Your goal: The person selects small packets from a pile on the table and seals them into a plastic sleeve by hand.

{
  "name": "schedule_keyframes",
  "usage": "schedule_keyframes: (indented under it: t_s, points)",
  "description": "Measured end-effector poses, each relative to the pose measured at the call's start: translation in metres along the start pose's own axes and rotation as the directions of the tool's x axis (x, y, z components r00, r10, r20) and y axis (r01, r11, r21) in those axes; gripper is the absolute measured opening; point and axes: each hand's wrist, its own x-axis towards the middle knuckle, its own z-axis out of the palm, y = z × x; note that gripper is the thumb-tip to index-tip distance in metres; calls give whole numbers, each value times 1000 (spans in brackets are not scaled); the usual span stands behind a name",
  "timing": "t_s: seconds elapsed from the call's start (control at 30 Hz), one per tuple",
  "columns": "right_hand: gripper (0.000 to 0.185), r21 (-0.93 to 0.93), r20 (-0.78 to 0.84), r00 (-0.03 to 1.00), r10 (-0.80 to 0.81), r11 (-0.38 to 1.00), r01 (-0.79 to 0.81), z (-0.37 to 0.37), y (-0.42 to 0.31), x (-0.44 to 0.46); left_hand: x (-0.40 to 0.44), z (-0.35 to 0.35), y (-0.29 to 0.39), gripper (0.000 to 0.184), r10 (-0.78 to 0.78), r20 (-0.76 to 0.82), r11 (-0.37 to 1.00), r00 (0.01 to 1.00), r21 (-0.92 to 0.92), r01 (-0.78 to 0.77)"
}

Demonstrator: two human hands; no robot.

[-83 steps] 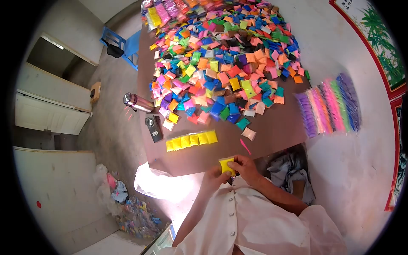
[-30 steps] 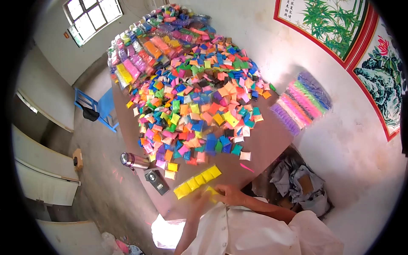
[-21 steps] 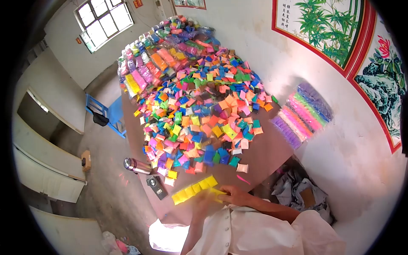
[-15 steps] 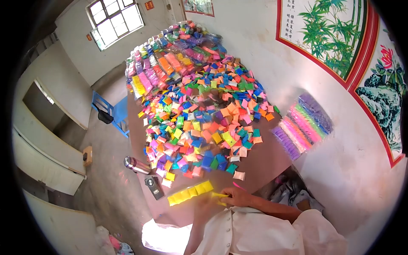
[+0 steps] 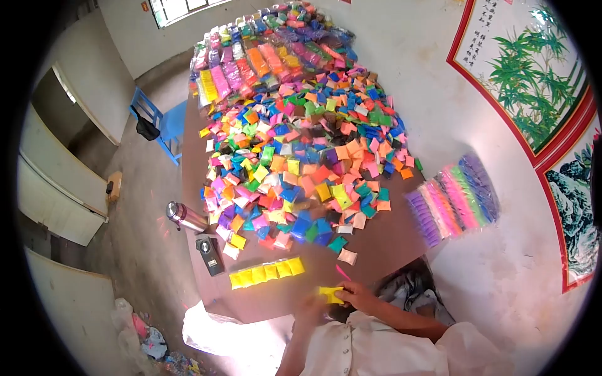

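Observation:
My right hand [image 5: 357,295] pinches a small yellow packet [image 5: 330,294] above the table's near edge. Close by on the packet's left side is my left hand [image 5: 310,308], smeared by motion, so its fingers and any hold on the packet do not show clearly. To the left of both hands, a joined strip of several yellow packets [image 5: 266,273] lies flat on the brown table [image 5: 288,304]. A thin pink scrap [image 5: 342,272] rests just beyond my right hand.
Loose coloured packets [image 5: 301,156] are heaped along the table, with bagged bundles [image 5: 257,61] behind. A steel flask [image 5: 185,215] and a black device [image 5: 209,254] stand at the left edge. Wrapped coloured strips [image 5: 453,199] lie by the wall. A blue chair [image 5: 168,125] is at left.
The view has tilted down and shifted. The yellow strip now lies flat, apart from my left hand. The yellow piece in my right hand shows more fully.

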Motion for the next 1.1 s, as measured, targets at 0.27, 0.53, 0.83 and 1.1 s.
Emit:
schedule_keyframes:
  t_s: [0.27, 0.53, 0.83, 1.1]
  points:
    - [19, 214, -152, 983, 100, 975, -66, 33, 0, -7, 14, -26, 37, 25, 27, 235, 995, 972, 91, -49]
    - [21, 213, -397, 914, -83, 960, 180, 86, -4, -5, 36, -68, 81, 29, 129, 592, 803, 796, 408, -434]
    - [27, 238, -300, 933, -198, 932, 274, 140, 17, 45, 42, -107, 122, 20, 1, 321, 828, 947, 530, -180]
    - [26, 261, -270, 959, -90, 952, 163, 120, 29, 13, 9, -87, 90, 22, -194, 239, 950, 952, 287, 122]
